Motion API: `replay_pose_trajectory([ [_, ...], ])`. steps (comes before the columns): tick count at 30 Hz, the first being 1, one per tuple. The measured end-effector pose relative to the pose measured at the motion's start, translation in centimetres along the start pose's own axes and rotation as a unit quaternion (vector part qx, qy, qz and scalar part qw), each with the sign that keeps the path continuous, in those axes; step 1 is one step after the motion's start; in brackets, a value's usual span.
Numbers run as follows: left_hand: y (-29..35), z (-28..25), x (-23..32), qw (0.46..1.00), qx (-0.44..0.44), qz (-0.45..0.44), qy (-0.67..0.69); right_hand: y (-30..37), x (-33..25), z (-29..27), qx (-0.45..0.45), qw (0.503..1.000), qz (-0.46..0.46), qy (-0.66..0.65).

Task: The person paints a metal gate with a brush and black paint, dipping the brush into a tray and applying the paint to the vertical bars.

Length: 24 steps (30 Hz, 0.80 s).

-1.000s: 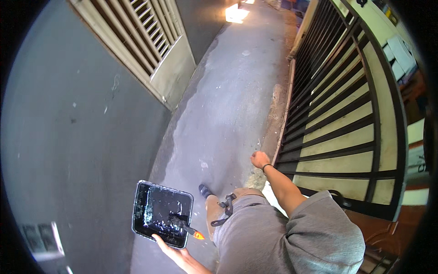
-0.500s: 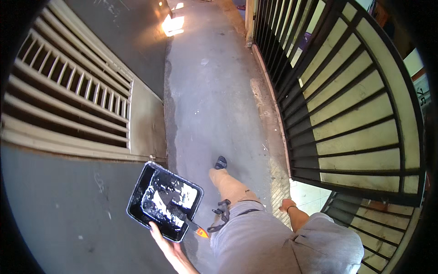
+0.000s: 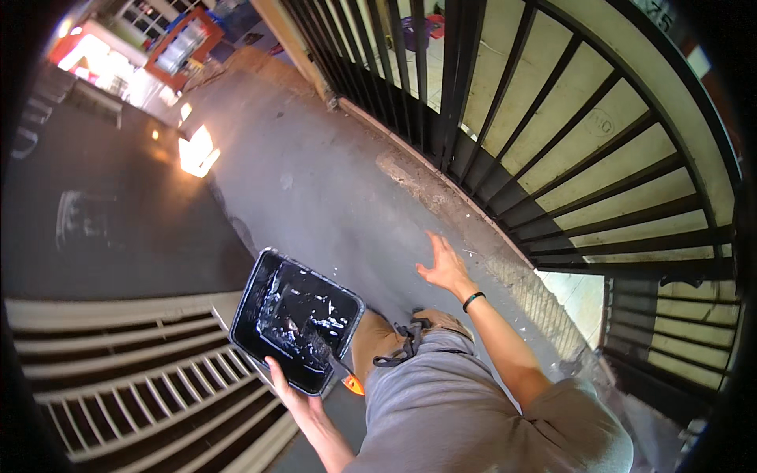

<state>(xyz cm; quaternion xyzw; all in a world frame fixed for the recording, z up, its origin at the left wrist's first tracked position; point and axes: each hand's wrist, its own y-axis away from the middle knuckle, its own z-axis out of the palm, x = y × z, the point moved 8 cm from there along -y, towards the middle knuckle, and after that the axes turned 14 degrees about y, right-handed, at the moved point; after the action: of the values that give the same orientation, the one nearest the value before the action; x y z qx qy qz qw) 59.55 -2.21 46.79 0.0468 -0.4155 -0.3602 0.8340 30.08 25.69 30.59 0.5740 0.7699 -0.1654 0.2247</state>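
Left hand grasps the black tray by its near edge, level at hip height; a brush with an orange handle lies in it. The tray looks wet with dark paint, so work appears mid-course. Right hand is empty, fingers spread. Surface: bare concrete walkway. Black barred gate at right, louvred shutter at left.

Black barred metal gate beside grey concrete walkway, cream louvred shutter opposite.
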Motion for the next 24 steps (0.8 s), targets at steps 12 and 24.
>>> replay_pose_trajectory([
  [12,-35.9,14.5,-2.2,0.959,-0.174,-0.203,-0.094,43.3,25.3,14.0,-0.202,0.653,0.729,0.02],
  [24,-43.9,26.6,-12.4,0.833,-0.319,-0.419,-0.17,27.5,0.3,14.6,0.042,0.712,0.687,0.141],
])
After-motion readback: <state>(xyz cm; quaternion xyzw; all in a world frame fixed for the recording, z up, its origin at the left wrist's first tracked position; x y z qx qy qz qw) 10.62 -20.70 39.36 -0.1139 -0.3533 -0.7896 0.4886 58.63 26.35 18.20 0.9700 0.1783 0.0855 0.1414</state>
